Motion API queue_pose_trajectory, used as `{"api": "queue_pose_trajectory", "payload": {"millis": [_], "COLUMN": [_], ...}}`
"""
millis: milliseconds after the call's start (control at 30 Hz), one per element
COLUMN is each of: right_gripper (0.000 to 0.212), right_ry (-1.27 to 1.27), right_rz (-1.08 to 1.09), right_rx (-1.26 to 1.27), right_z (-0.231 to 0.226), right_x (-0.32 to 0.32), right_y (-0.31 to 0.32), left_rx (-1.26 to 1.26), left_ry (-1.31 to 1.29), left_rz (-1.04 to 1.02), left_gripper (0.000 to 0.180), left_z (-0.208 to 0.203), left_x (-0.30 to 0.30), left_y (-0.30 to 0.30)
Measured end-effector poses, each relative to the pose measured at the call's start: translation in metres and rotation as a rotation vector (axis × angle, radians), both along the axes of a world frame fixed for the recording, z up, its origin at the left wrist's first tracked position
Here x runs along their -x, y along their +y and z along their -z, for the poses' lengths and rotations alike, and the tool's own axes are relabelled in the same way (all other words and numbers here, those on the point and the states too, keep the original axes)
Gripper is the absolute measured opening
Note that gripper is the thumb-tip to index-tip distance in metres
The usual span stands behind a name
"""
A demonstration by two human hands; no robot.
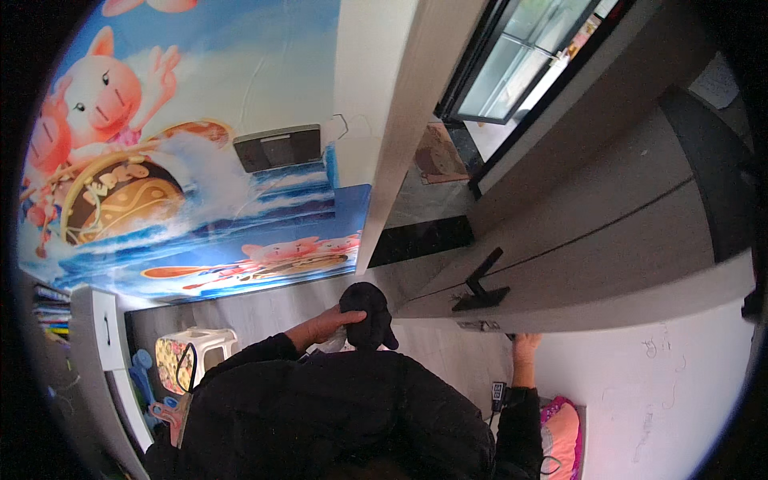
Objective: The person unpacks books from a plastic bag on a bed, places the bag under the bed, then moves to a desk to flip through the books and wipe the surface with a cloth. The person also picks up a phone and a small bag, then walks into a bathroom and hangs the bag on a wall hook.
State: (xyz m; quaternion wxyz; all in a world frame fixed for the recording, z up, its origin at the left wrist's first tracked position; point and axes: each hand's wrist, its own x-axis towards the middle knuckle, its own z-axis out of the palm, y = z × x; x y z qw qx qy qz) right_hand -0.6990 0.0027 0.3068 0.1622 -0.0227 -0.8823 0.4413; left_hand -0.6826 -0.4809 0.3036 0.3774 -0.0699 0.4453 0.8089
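My left hand (326, 326) is in front of my body, its thumb and fingers closed on a black, rounded, soft-looking thing that resembles a cap (366, 310). Something whitish (330, 344) shows just below that hand, too hidden to name. At the right, my right hand (526, 346) reaches to the white inner face of an open door (632, 376). Its fingers are bent round a dark door handle (510, 337), of which only a small piece is visible. The door's outer face is grey-brown and carries a black lever handle (480, 284) with keys hanging at it.
A doorway with a dark threshold (424, 240) opens ahead, with a mat (440, 156) beyond it. A cartoon-printed wall (264, 88) stands at the left, bearing a dark panel (278, 148). A flowered stool (176, 364) and a white-fronted cabinet (104, 328) are at the lower left.
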Motion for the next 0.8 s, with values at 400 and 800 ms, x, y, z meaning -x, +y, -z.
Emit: {"api": "queue_pose_trajectory", "payload": {"millis": [400,800], "right_gripper": [0.031,0.036], "right_ry": [-0.200,-0.214], "right_rz": [0.828,0.711], "right_rx": [1.284,1.375], "right_z": [0.095,0.155], "right_x": [-0.129,-0.113], "right_y": [0.048,0.175], "left_rx": [-0.094,0.039], "left_ry": [0.045,-0.068], "left_rz": [0.182,0.228], "left_gripper": [0.079,0.075], "left_z": [-0.001,0.012], "left_x": [0.082,0.227], "left_y": [0.062,0.216]}}
